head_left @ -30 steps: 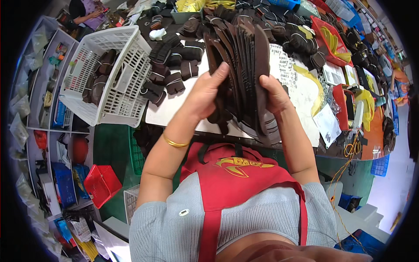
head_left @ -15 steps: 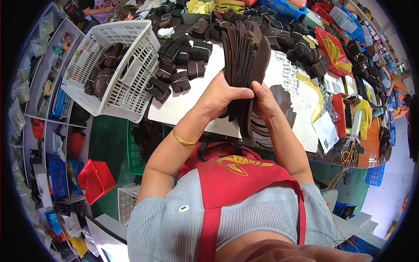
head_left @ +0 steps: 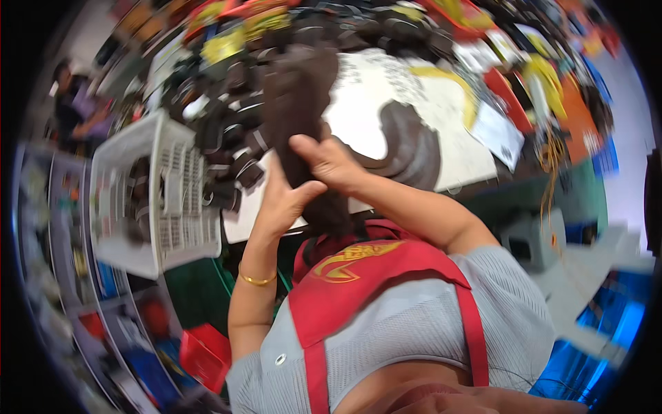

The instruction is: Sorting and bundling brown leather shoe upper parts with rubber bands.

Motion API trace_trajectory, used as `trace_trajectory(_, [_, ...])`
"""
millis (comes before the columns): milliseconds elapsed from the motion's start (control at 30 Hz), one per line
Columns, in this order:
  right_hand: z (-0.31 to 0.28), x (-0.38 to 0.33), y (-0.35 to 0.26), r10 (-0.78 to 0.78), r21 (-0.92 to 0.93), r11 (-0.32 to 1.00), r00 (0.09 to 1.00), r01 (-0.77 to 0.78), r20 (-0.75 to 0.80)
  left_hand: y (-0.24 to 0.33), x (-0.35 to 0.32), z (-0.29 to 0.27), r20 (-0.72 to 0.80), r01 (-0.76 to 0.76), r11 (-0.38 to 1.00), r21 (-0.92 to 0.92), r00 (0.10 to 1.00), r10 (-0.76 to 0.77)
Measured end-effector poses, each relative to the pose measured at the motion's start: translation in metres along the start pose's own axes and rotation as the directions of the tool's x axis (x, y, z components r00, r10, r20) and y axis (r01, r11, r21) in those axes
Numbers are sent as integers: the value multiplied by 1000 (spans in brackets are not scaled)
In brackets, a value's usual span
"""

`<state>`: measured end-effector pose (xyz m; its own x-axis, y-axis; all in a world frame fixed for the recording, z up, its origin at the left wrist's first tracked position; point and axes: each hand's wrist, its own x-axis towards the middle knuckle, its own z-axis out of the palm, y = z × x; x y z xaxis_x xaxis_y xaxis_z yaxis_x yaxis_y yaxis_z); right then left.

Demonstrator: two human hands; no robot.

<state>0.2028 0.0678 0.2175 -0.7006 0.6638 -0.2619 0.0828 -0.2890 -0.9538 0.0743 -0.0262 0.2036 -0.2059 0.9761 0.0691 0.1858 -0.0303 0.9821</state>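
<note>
A thick stack of dark brown insole-shaped pieces point(head_left: 296, 110) stands upright between my hands, blurred by motion. My left hand point(head_left: 279, 203) is closed round its left side near the lower end, thumb across the front. My right hand point(head_left: 332, 164) presses its right side a little higher, with the thumb on the broad front face. The fingers behind the stack are hidden. To the right, more dark brown pieces point(head_left: 417, 148) lie fanned in a curve on the white tabletop point(head_left: 472, 162), which carries handwriting. Tied bundles of dark pieces point(head_left: 245, 165) lie to the left of the stack.
A white plastic basket point(head_left: 160, 207) holding dark bundles stands at the left. Red trays point(head_left: 507, 96), yellow pieces and a white sheet point(head_left: 495, 134) crowd the right side. Shelving point(head_left: 72, 234) lines the far left. Another person point(head_left: 83, 103) sits at the upper left.
The stack has moved left and turned, so its broad face shows instead of its edges. Both hands moved left with it. The whole view has swung round, and the fanned pieces show more fully.
</note>
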Motion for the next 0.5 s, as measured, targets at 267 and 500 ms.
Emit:
trace_trajectory(267, [-4,-15,4,-322,-582,763,946,280,33,-32,16,2,-62,-55,983,-173,997,45])
trace_trajectory(500, [-136,-31,39,-441,-462,794,898,394,8,-8,30,-9,-104,266,918,-295,946,-308])
